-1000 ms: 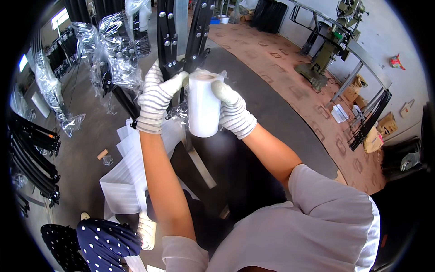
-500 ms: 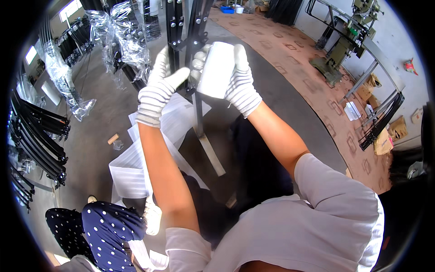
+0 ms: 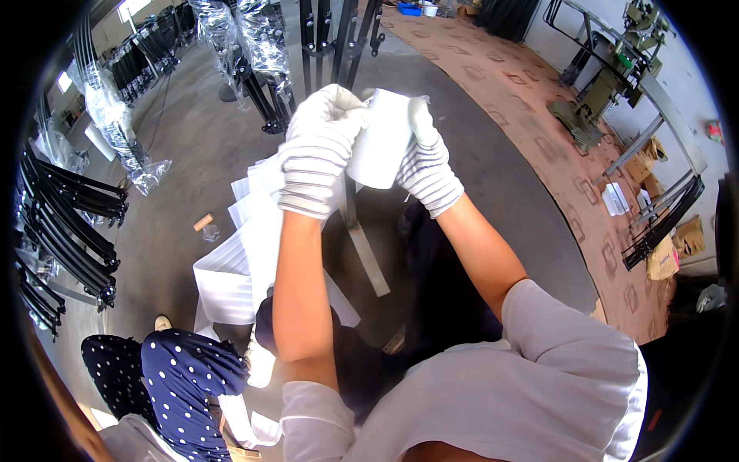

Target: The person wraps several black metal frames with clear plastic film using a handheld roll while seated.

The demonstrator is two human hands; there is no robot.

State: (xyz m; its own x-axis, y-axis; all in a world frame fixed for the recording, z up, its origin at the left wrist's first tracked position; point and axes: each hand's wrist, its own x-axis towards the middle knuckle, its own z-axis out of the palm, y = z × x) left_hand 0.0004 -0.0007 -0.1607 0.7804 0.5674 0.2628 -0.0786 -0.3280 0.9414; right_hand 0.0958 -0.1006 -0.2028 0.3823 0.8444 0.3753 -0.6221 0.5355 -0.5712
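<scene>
Both my hands wear white knit gloves with grey-striped cuffs. A smooth white roll (image 3: 379, 146) is gripped by my right hand (image 3: 423, 150) from its right side, the roll tilted in front of me. My left hand (image 3: 323, 115) is closed, its fingertips against the roll's upper left edge; what they pinch is hidden. Just beyond my hands stand upright black metal bars (image 3: 339, 38) with bolts and joints. Beneath the roll a flat metal bar (image 3: 368, 258) slants down toward me.
White foam sheeting (image 3: 227, 285) lies folded at lower left, beside a person in dotted trousers (image 3: 181, 385). Black curved metal parts (image 3: 73, 231) are stacked at left; plastic-wrapped bundles (image 3: 262, 46) stand further off. A small cardboard tube (image 3: 203, 222) lies on the floor. A green machine (image 3: 593, 108) stands at right.
My left hand has gone from spread fingers by the black bars to a closed grip at the roll's edge. The roll and right hand sit slightly lower and further right in view.
</scene>
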